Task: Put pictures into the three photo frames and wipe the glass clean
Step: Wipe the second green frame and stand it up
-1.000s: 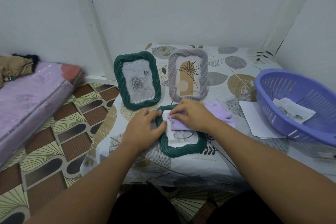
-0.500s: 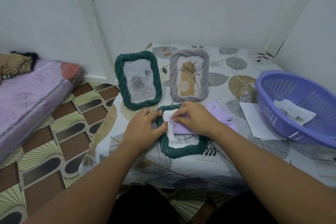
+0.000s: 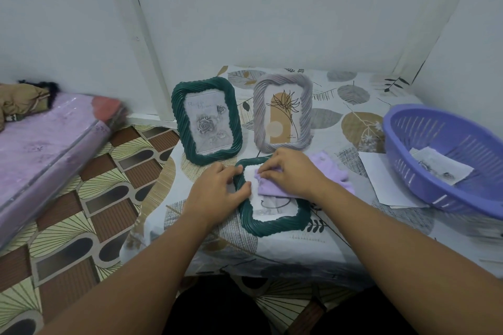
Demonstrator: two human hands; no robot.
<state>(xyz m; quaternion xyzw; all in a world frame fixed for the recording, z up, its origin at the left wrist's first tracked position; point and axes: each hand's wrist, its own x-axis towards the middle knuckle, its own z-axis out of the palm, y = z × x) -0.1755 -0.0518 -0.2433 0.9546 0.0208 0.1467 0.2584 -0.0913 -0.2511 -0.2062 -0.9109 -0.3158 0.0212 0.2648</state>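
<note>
A green frame point(image 3: 272, 221) lies flat near the table's point(image 3: 353, 247) front edge, and the left hand point(image 3: 217, 193) rests on its left rim, fingers loosely spread. The right hand point(image 3: 292, 171) pinches a lilac cloth point(image 3: 275, 189) against the glass (its fingers curled), two filled frames point(image 3: 206, 119) standing upright just behind.

Two frames upright mid-table: green rope frame point(image 3: 206, 120) with rose print, grey rope frame point(image 3: 283, 113) with leaf print. Third green frame point(image 3: 272, 219) flat near front edge, lilac cloth point(image 3: 275, 189) on its glass.
</note>
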